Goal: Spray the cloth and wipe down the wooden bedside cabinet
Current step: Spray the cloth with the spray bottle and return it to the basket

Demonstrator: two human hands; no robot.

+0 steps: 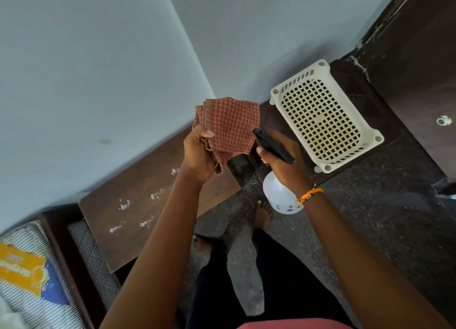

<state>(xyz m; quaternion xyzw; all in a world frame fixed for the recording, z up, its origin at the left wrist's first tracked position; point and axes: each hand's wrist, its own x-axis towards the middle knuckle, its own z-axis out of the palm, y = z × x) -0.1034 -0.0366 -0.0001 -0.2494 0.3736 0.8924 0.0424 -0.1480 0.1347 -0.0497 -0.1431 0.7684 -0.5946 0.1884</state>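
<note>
My left hand (197, 153) grips a folded reddish-brown checked cloth (232, 126), held upright at chest height. My right hand (283, 161) holds a white spray bottle (278, 195) with a black spray head (271, 144); its nozzle points at the cloth from a few centimetres away. Below both hands stands the dark wooden bedside cabinet (138, 220), its top marked with several white smudges (123, 205).
A white plastic lattice basket (325, 116) sits on a dark wooden surface to the right, against the grey wall. A dark door (419, 82) is at far right. A bed frame and striped mattress (29, 267) are at lower left. My bare feet stand on the speckled floor (370, 217).
</note>
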